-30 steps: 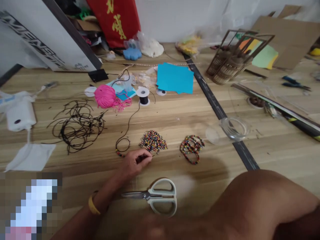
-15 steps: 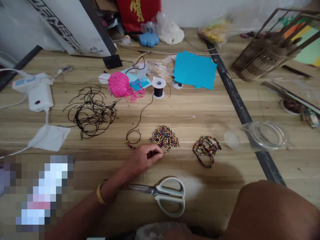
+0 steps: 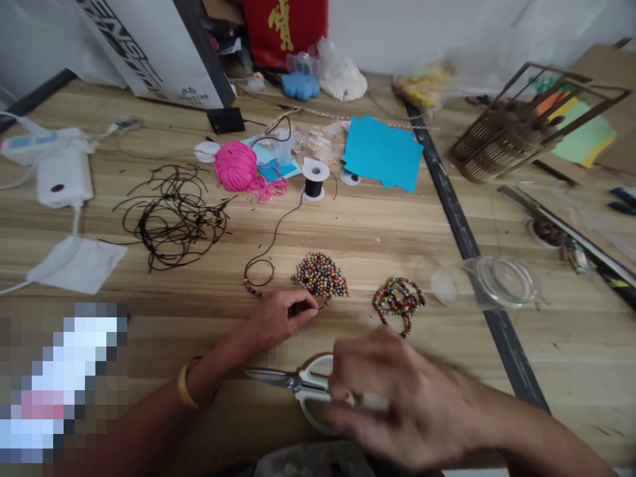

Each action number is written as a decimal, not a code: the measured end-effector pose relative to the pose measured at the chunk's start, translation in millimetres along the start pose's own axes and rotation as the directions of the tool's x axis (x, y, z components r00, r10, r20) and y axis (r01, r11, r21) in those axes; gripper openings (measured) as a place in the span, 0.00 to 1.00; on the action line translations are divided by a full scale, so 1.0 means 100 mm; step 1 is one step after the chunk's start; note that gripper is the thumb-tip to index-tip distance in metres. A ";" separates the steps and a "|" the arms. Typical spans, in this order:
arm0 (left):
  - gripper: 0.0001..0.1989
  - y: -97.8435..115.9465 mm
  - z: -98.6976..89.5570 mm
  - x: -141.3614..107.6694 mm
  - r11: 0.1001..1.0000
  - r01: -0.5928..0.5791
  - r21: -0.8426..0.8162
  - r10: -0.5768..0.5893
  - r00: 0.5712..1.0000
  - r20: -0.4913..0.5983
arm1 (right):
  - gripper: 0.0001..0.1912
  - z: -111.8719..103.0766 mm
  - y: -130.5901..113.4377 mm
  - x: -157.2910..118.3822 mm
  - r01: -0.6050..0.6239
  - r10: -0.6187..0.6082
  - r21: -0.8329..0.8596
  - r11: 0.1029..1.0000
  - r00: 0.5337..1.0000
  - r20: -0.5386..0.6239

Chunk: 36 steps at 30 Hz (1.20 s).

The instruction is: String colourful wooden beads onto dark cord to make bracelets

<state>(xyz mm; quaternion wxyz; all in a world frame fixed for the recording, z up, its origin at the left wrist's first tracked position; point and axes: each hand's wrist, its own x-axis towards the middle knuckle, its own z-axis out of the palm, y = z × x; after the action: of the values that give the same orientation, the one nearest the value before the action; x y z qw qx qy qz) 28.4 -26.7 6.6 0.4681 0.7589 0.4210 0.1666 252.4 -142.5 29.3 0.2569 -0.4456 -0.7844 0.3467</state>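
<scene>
My left hand (image 3: 283,317) rests at the near edge of a pile of small multicoloured beads (image 3: 320,275). Its thumb and forefinger are pinched on a thin black cord (image 3: 276,232), whose tip shows just past them. Some beads (image 3: 252,287) are strung on this cord behind the hand. The cord runs back to a white spool (image 3: 314,180). My right hand (image 3: 392,397), smeared by motion, hovers over the white-handled scissors (image 3: 293,382) and hides part of their handles. Whether it holds anything cannot be made out. Beyond it lies a coiled string of beads (image 3: 397,301).
Tangled black cord (image 3: 173,218) lies to the left, near pink yarn (image 3: 236,167). Blue paper sheets (image 3: 382,152) lie at the back. To the right are a clear coil of tubing (image 3: 507,281) and a brown slatted holder (image 3: 497,146). A pixelated bright object is at lower left.
My right hand has swung in from the lower right to over the scissors' handles. My left hand keeps its pinch beside the bead pile. The view has shifted slightly.
</scene>
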 end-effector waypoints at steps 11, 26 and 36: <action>0.06 0.01 0.00 0.01 0.999 -0.048 0.018 0.049 0.998 -0.037 | 0.17 -0.40 0.46 0.80 -0.173 0.182 -0.226 0.959 0.983 0.021; 0.10 0.11 0.18 -0.01 0.841 -0.394 0.372 0.386 0.917 0.098 | 0.15 -0.23 0.43 1.09 -0.162 0.187 -0.321 0.933 0.981 0.047; 0.09 0.04 0.23 0.00 0.854 -0.417 0.309 0.424 0.904 0.049 | 0.18 -0.18 0.44 1.05 -0.135 0.136 -0.185 0.973 0.991 -0.007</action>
<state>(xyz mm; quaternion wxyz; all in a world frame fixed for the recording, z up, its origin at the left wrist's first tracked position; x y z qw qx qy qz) 45.2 -40.3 -1.4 0.2899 0.8950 0.2708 0.2040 238.2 -28.7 16.3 0.1879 -0.5191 -0.7817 0.2902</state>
